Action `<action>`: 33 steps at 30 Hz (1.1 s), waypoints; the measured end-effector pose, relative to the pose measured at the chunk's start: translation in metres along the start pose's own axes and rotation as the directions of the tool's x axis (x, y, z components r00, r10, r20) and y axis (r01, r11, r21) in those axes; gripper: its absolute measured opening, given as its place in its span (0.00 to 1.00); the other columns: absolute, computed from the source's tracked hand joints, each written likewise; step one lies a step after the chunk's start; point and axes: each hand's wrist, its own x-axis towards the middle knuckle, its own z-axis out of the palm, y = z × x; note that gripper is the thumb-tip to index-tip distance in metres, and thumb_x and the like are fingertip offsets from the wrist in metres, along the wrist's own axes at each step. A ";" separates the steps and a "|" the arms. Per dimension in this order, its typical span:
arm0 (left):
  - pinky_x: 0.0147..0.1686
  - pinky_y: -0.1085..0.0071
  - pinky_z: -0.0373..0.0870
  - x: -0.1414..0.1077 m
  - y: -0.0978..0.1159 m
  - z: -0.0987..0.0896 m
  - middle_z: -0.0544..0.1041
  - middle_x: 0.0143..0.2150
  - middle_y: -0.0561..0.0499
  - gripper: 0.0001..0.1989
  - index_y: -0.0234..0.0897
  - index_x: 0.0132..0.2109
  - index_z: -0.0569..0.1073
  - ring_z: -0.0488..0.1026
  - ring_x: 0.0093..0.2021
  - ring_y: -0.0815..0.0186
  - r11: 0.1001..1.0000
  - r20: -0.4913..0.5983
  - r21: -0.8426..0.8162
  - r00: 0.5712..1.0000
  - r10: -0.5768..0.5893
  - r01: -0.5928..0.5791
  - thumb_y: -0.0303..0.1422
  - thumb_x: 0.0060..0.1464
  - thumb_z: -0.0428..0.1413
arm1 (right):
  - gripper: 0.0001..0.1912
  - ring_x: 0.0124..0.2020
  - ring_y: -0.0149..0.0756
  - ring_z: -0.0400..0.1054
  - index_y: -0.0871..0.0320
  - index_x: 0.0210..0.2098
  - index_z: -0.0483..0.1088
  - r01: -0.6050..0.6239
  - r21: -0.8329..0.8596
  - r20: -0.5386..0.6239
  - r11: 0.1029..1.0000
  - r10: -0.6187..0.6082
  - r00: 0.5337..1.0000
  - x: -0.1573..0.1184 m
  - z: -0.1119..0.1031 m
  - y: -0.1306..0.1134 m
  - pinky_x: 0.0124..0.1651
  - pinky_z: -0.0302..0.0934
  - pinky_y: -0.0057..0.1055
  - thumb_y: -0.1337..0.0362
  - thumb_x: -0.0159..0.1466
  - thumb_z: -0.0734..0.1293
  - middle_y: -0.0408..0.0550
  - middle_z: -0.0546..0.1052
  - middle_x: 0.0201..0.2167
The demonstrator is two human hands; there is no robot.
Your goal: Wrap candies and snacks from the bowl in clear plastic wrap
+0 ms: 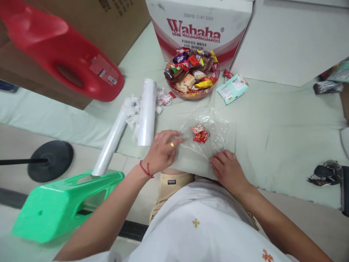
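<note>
The pale green cloth-covered table (pixel 272 131) spreads under and beyond both hands, with the white-and-red Wahaha water carton (pixel 201 18) upright at the back, straight ahead of them. Against its front, farther out than either hand reaches, sits the round bowl (pixel 195 96) heaped with wrapped sweets. Just ahead and to the left of the left hand (pixel 163 150) stretches a white roll of plastic film (pixel 147 114), its long axis pointing away from the person. Between the hands, and reaching out ahead of them, lies a crinkled sheet of clear plastic (pixel 219 133), maybe a thin bag. The left hand is at its left side, fingers loosely bent and the foremost ones reaching inward; the right hand (pixel 226 168) is at its near right edge, fingers curled down with the tips at the plastic. Whether either one pinches the plastic, I cannot tell. Smallest of all, the little cluster of red and cream wrapped candies (pixel 201 136) rests on or in the plastic, touched by neither hand: right of the left fingertips, ahead and left of the right ones, and somewhat nearer the left. Its long axis slants from far left to near right.
</note>
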 end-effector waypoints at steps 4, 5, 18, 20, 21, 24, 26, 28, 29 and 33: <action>0.59 0.49 0.66 0.004 -0.008 0.008 0.75 0.58 0.41 0.25 0.41 0.58 0.75 0.69 0.61 0.51 0.966 0.006 0.162 0.979 0.203 -0.201 0.21 0.55 0.52 | 0.08 0.43 0.43 0.64 0.58 0.42 0.75 -0.014 0.152 0.051 0.988 0.006 0.999 0.003 -0.013 0.012 0.46 0.59 0.41 0.68 0.72 0.64 0.52 0.78 0.41; 0.60 0.48 0.65 0.006 -0.009 0.010 0.76 0.58 0.41 0.25 0.43 0.59 0.75 0.68 0.61 0.51 0.958 -0.019 0.196 0.976 0.215 -0.208 0.21 0.56 0.52 | 0.07 0.44 0.43 0.64 0.57 0.43 0.75 -0.009 0.199 0.054 0.980 -0.001 0.999 0.006 -0.018 0.015 0.46 0.60 0.41 0.67 0.72 0.64 0.52 0.78 0.41; 0.60 0.50 0.65 0.008 -0.015 0.014 0.78 0.53 0.45 0.07 0.43 0.41 0.80 0.68 0.61 0.53 0.945 -0.162 0.262 0.956 0.244 -0.196 0.31 0.64 0.57 | 0.09 0.45 0.46 0.57 0.55 0.40 0.76 0.095 -0.258 -0.109 0.961 -0.127 0.986 0.125 0.004 0.013 0.43 0.43 0.41 0.68 0.72 0.63 0.52 0.76 0.38; 0.58 0.50 0.67 0.008 -0.017 0.013 0.78 0.52 0.45 0.06 0.43 0.41 0.80 0.69 0.60 0.53 0.945 -0.173 0.259 0.953 0.250 -0.201 0.31 0.64 0.57 | 0.10 0.45 0.45 0.57 0.55 0.41 0.76 0.123 -0.269 -0.144 0.955 -0.166 0.976 0.118 0.005 0.016 0.43 0.42 0.42 0.67 0.73 0.63 0.51 0.77 0.38; 0.57 0.50 0.67 0.008 -0.017 0.013 0.78 0.51 0.45 0.06 0.43 0.41 0.80 0.69 0.59 0.53 0.945 -0.178 0.255 0.950 0.255 -0.206 0.31 0.64 0.57 | 0.10 0.45 0.45 0.58 0.55 0.42 0.77 0.139 -0.273 -0.151 0.952 -0.185 0.971 0.113 0.004 0.017 0.44 0.43 0.42 0.67 0.73 0.62 0.51 0.78 0.38; 0.56 0.49 0.68 0.009 -0.017 0.012 0.78 0.51 0.44 0.06 0.43 0.41 0.79 0.70 0.59 0.52 0.951 -0.178 0.225 0.950 0.255 -0.213 0.30 0.63 0.57 | 0.11 0.45 0.44 0.59 0.55 0.47 0.76 0.191 -0.266 -0.126 0.945 -0.231 0.965 0.100 -0.003 0.016 0.45 0.44 0.42 0.65 0.74 0.62 0.51 0.79 0.40; 0.56 0.48 0.68 0.009 -0.015 0.010 0.78 0.52 0.43 0.06 0.42 0.41 0.79 0.70 0.59 0.52 0.956 -0.169 0.203 0.954 0.248 -0.212 0.30 0.63 0.57 | 0.12 0.45 0.45 0.60 0.55 0.50 0.76 0.192 -0.237 -0.122 0.952 -0.226 0.967 0.090 -0.009 0.011 0.45 0.45 0.43 0.61 0.74 0.63 0.52 0.79 0.44; 0.57 0.47 0.69 0.008 -0.013 0.008 0.78 0.53 0.42 0.06 0.42 0.42 0.79 0.70 0.60 0.51 0.958 -0.164 0.186 0.954 0.251 -0.219 0.30 0.62 0.56 | 0.16 0.46 0.46 0.60 0.55 0.54 0.74 0.177 -0.191 -0.124 0.966 -0.202 0.972 0.077 -0.014 0.003 0.47 0.48 0.43 0.55 0.73 0.64 0.53 0.79 0.48; 0.57 0.48 0.69 0.008 -0.012 0.006 0.78 0.54 0.42 0.06 0.42 0.42 0.79 0.70 0.60 0.51 0.957 -0.161 0.178 0.953 0.257 -0.228 0.30 0.62 0.56 | 0.19 0.47 0.48 0.61 0.55 0.56 0.73 0.168 -0.166 -0.109 0.972 -0.188 0.976 0.069 -0.016 -0.002 0.48 0.49 0.44 0.51 0.72 0.64 0.54 0.78 0.51; 0.62 0.47 0.66 0.011 -0.008 -0.002 0.79 0.57 0.45 0.07 0.43 0.42 0.79 0.70 0.63 0.52 0.965 -0.093 0.100 0.964 0.251 -0.241 0.29 0.61 0.56 | 0.23 0.50 0.52 0.61 0.58 0.58 0.71 0.062 -0.134 0.004 0.989 -0.062 0.998 0.034 -0.014 -0.015 0.50 0.53 0.47 0.51 0.70 0.66 0.60 0.76 0.53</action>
